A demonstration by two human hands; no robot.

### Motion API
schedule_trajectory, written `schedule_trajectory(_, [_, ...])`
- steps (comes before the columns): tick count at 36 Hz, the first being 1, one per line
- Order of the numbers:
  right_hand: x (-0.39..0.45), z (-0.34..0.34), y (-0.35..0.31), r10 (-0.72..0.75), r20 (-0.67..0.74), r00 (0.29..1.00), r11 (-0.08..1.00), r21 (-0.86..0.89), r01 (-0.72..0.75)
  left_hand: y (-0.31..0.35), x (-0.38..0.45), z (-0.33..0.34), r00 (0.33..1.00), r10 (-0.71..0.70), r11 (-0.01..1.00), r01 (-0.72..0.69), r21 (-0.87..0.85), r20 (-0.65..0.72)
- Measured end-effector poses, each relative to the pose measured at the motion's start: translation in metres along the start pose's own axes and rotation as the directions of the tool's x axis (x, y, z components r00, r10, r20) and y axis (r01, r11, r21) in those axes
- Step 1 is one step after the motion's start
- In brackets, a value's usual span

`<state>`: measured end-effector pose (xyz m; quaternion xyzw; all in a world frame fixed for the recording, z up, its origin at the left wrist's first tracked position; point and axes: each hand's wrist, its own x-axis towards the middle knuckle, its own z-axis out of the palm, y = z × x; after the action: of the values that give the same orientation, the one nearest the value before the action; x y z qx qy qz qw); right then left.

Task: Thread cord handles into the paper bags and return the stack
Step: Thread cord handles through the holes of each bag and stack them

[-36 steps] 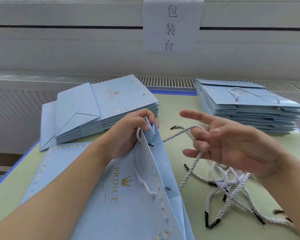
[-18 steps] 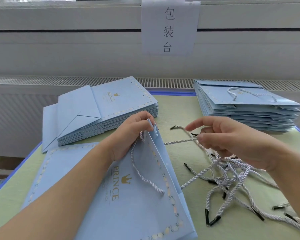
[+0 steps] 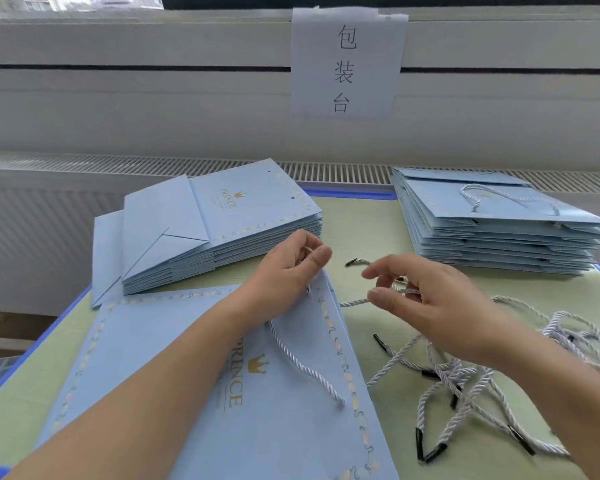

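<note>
Hands [image 3: 291, 271] at blue bag [image 3: 194, 341], cords [image 3: 465, 379] beside

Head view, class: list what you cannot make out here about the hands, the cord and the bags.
- Whether the cord has entered the bag: the bag's edge and the left hand hide it.
- How the right hand grips the cord: its fingers cover it.
- The right stack: its right side is cut off by the frame edge.
- The small print under PRINCE: too small.
</note>
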<state>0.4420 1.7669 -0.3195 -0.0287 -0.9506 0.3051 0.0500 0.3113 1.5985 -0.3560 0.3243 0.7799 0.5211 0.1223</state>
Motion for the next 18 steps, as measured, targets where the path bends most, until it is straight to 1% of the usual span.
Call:
schedule_trajectory(2, [0.001,-0.002,-0.001,-0.004,-0.039,0.999,1.000,-0.004,0.004,0.002,-0.001,0.000,1.000,-0.005,0.999,0.006,0.032,-0.014])
schedule_trajectory(5, [0.003,-0.004,-0.007,0.013,-0.074,0.997,1.000,-0.017,-0.014,0.005,-0.002,0.000,0.999,-0.005,1.000,0.006,0.020,-0.038])
schedule_trajectory(8, [0.004,-0.002,-0.016,0.035,0.010,0.999,0.997,-0.072,-0.034,0.008,-0.001,0.002,0.997,0.012,1.000,-0.011,0.012,-0.072])
schedule_trajectory(9, [0.004,0.001,-0.018,0.040,0.055,0.998,0.998,-0.054,-0.037,0.011,-0.001,0.002,0.996,0.020,1.000,-0.018,0.018,-0.082])
schedule_trajectory(10, [0.005,0.004,-0.021,0.042,0.095,0.995,0.999,0.004,-0.043,0.013,0.000,0.002,0.995,0.031,0.999,-0.028,0.029,-0.093])
schedule_trajectory(12, [0.004,0.011,-0.031,0.060,0.173,0.983,0.975,0.202,-0.095,0.019,0.000,0.002,0.992,0.048,0.998,-0.043,0.050,-0.120])
schedule_trajectory(14, [0.001,0.015,-0.039,0.098,0.269,0.958,0.906,0.375,-0.197,0.027,0.001,0.002,0.986,0.061,0.998,-0.055,0.041,-0.153])
schedule_trajectory(16, [-0.002,0.018,-0.046,0.096,0.362,0.927,0.837,0.474,-0.272,0.037,0.003,0.003,0.978,0.075,0.997,-0.070,0.031,-0.196])
schedule_trajectory(18, [-0.005,0.017,-0.051,0.088,0.396,0.914,0.760,0.567,-0.318,0.049,0.004,0.002,0.965,0.095,0.995,-0.097,0.006,-0.243])
